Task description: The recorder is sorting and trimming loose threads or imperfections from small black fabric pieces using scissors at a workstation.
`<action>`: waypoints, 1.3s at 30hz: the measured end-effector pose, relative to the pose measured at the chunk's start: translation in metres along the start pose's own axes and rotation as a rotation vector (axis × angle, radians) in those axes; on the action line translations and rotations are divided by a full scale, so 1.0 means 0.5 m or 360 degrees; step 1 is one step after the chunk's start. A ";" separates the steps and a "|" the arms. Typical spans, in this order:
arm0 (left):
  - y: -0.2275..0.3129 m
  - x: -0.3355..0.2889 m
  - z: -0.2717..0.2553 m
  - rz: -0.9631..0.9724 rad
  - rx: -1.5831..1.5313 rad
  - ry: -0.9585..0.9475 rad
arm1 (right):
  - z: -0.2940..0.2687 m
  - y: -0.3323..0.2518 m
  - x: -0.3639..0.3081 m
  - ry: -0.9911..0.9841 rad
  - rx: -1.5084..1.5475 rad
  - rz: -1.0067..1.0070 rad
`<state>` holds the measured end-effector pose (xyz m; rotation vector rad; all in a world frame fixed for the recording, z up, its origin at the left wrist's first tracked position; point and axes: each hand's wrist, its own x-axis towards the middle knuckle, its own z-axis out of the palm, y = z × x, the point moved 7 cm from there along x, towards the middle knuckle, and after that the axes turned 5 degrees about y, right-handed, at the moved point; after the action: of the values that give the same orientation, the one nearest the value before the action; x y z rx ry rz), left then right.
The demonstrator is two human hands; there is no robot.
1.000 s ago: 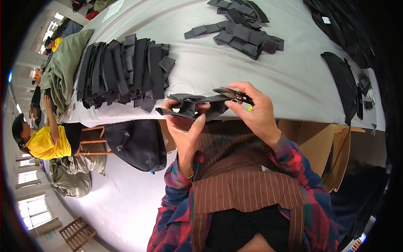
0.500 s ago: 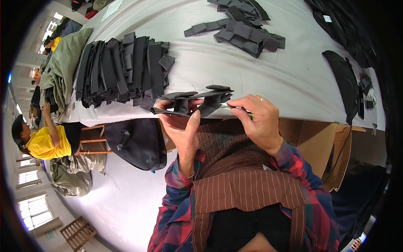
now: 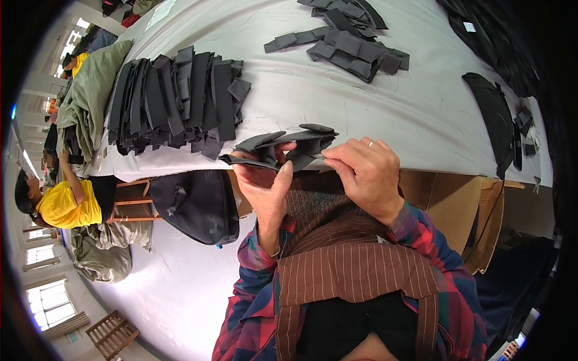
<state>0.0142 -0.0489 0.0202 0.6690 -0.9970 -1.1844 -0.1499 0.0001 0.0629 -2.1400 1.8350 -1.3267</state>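
My left hand [image 3: 265, 194] grips a folded dark grey fabric strip [image 3: 257, 142] at the table's near edge, thumb in front and fingers through its folds. The strip bends into loops and stands off the tabletop. Just right of it, my right hand [image 3: 366, 175] is closed, thumb and forefinger pinched on a small metal-tipped tool [image 3: 318, 156]. Its pale tip meets the right end of the strip. Most of the tool is hidden inside the fingers.
A row of dark fabric strips [image 3: 174, 99] lies on the white-covered table [image 3: 289, 90] at left. More folded strips [image 3: 352, 51] are at the far side. A curved black piece [image 3: 490, 114] lies at right. A co-worker in yellow [image 3: 69, 204] works at left; a cardboard box [image 3: 457, 204] stands below the edge.
My left hand and the strip have shifted slightly right. My right hand has turned a little, and its fingers now cover more of the tool, including a green part seen earlier.
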 end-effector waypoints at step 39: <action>-0.053 -0.001 -0.013 -0.0397 -0.0303 -0.0351 | 0.035 0.053 0.000 -0.0333 0.0729 0.0632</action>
<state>0.0085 -0.0561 -0.0057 0.5287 -0.9867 -1.5782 -0.1607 -0.0163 0.0381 -1.5253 1.5736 -1.2239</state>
